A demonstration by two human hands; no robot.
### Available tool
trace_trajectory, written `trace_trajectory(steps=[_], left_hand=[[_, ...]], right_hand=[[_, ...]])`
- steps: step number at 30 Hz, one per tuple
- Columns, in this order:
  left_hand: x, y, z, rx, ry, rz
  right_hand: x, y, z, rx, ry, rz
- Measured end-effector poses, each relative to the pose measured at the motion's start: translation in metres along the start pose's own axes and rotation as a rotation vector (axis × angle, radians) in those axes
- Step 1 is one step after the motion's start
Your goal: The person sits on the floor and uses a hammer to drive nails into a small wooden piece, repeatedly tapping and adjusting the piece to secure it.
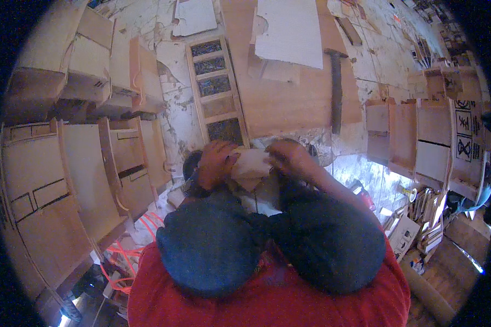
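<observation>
1. Two bare hands meet just beyond my knees: my left hand (pixel 215 163) and my right hand (pixel 290 159) both hold a small pale, flat, cardboard-like piece (pixel 250 165) between them.
2. The left fingers are curled around the left edge of that pale piece; the right fingers are bent over its right edge. Both grips look closed on it, though I cannot tell exactly how each fingertip sits.
3. The pale piece sits low in the middle of the view, just above my dark blue trouser knees (pixel 267 240) and just below the near end of a long wooden tray with five compartments (pixel 215 90) holding dark small parts.
4. Right of the tray lies a broad brown wooden board (pixel 289 103), with a white sheet (pixel 289 32) resting on its far part.
5. A hammer with a dark handle (pixel 336 92) lies along the board's right edge, well apart from my hands.
6. Stacks of folded brown cardboard boxes (pixel 76 180) stand at my left, and more brown cartons (pixel 420 141) at my right.
7. An orange cord (pixel 128 253) lies tangled by my left knee.
</observation>
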State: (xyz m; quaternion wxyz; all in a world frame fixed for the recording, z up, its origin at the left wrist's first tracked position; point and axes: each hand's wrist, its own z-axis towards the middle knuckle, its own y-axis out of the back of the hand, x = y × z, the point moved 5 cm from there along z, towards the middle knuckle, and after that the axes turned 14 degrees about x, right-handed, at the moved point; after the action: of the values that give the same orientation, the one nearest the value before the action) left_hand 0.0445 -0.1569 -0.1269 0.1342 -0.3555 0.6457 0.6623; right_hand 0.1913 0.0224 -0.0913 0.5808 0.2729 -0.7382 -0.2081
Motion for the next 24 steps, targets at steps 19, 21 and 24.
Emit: trace_trajectory(steps=[19,21,24], left_hand=[[-0.048,0.052,0.027,0.199,0.065,-1.064],[-0.059,0.075,0.045,0.218,-0.019,-0.633],[-0.076,0.089,0.059,0.228,-0.111,-0.317]], right_hand=[[0.025,0.041,-0.007,0.096,-0.122,0.537],[0.029,0.054,-0.009,0.077,-0.084,0.539],[0.032,0.064,-0.016,0.082,-0.062,0.557]])
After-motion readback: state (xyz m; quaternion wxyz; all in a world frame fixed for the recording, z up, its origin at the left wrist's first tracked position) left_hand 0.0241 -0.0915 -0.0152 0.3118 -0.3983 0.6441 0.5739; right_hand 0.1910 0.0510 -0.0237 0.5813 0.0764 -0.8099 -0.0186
